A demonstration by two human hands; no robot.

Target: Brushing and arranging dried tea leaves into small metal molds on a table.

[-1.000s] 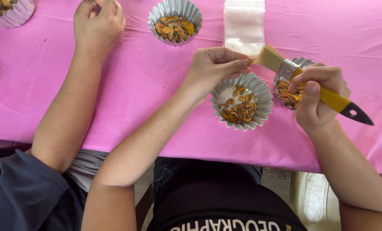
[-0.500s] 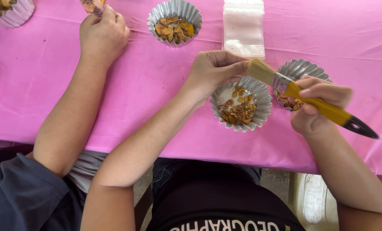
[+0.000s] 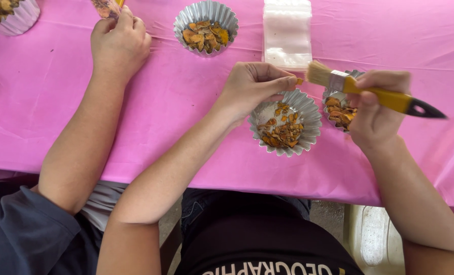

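left hand [image 3: 252, 86] pinches a small orange chip [image 3: 299, 81] over the foil cup [image 3: 308, 119] so dust drops in, right hand [image 3: 377, 109] grips the brush [image 3: 362, 91] bristles-first at it.

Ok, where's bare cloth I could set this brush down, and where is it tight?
Bare pink tablecloth lies between the co-worker's forearm and the left hand. More is free right of the clear bag stack, beyond the brush in the right hand. It is crowded around the front foil cup and the cup behind the right hand.
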